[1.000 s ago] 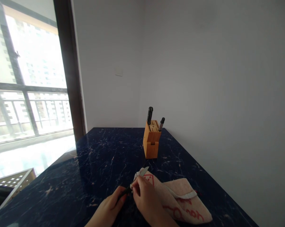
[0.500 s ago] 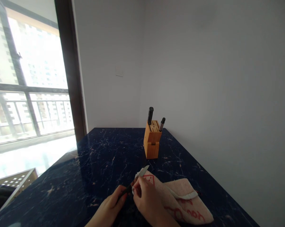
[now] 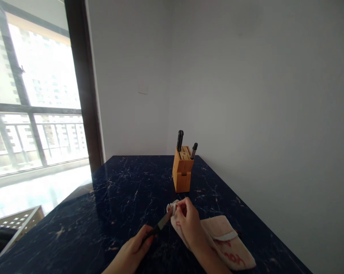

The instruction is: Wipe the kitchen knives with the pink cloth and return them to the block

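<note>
My left hand (image 3: 138,245) is closed round the black handle of a knife (image 3: 162,222), whose blade points up and to the right. My right hand (image 3: 189,222) pinches a fold of a pale towel (image 3: 231,251) with red lettering at the tip end of the blade. The cloth covers the knife's tip there. The rest of the towel lies on the dark table to the right, partly under my right forearm.
A wooden knife block (image 3: 183,176) with two black-handled tools stands beyond my hands on the dark blue marbled table (image 3: 126,190). A wall runs along the right side. A crate (image 3: 23,228) sits low at the left, below a window.
My right hand has moved up and away along the blade with the towel fold, from near the handle to the tip. More of the blade near the handle shows. My left hand has barely moved.
</note>
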